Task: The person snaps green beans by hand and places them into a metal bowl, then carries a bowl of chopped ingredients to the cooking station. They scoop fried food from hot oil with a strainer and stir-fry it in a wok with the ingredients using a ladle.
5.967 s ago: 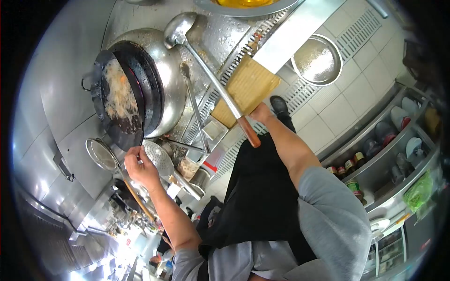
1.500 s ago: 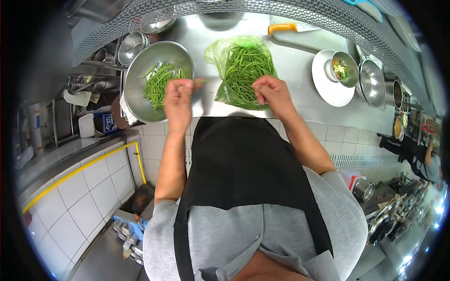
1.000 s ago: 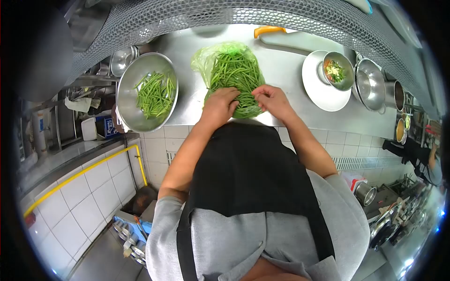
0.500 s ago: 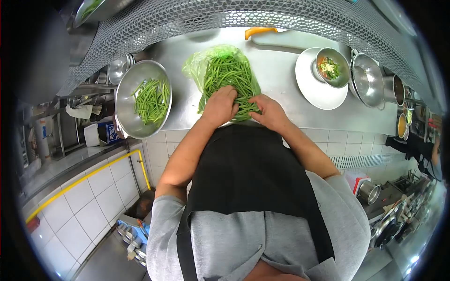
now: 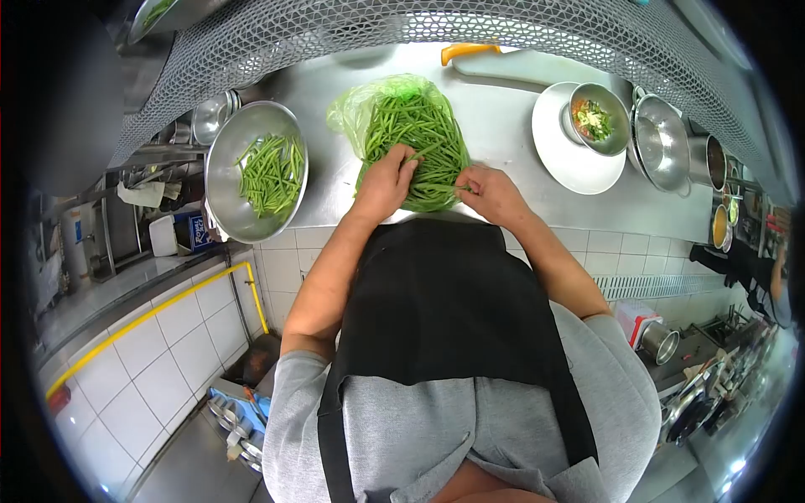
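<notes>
Long green beans (image 5: 417, 126) fill an open, light green plastic bag (image 5: 350, 116) on the steel counter (image 5: 503, 117). My left hand (image 5: 386, 182) is over the near left part of the beans, its thumb and fingers pinched on a green bean. At the near right edge of the bag, my right hand (image 5: 493, 194) is closed, with its fingertips against the beans; what they pinch is too small to tell. Left of the bag stands a steel bowl (image 5: 221, 180) with a heap of shorter bean pieces (image 5: 272, 175).
A white plate (image 5: 579, 178) carries a small bowl of chopped food (image 5: 592, 121). Steel bowls (image 5: 662, 144) stand farther right. An orange-handled knife (image 5: 470, 51) rests at the back by a cutting board (image 5: 537, 70). Metal mesh (image 5: 419, 23) hangs above. Another person (image 5: 742, 268) is at far right.
My left hand has gone from the bowl side to the bagged beans and now pinches a bean. My right hand opened slightly, then closed again at the bag's edge. The view has shifted a little.
</notes>
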Motion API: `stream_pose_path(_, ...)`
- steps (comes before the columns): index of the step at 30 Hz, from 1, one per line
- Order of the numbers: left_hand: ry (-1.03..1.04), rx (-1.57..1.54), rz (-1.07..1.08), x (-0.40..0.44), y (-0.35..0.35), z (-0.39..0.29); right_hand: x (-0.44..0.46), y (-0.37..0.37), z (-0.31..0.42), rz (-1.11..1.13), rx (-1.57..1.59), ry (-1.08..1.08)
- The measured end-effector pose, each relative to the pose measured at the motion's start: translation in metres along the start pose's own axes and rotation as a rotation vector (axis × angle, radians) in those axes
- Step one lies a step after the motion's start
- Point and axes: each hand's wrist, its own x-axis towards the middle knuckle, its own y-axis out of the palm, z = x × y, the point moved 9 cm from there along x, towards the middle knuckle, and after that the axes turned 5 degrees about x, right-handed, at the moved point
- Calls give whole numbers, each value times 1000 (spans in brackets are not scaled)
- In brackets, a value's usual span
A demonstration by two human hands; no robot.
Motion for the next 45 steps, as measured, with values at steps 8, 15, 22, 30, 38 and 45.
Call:
stream_pose_path(8, -53, -693, -387, 8, -43, 8, 12, 4, 1, 102, 365, 217)
stream_pose_path(15, -214, -1162, -244, 11, -33, -4, 27, -14, 32, -89, 705, 113)
stream_pose_path(22, -169, -1117, 62, -3, 16, -41, 39, 28, 23, 35, 427, 74)
stream_pose_path(30, -143, -939, 56, -6, -1, -33, 32, -10, 37, -6, 630, 30)
stream_pose_path(38, -112, -881, 270, -14, 24, -41, 43, -12, 49, 55, 592, 87)
stream_pose_path(45, -154, -610, 188, -20, 7, -37, 35, -16, 66, 46, 277, 56)
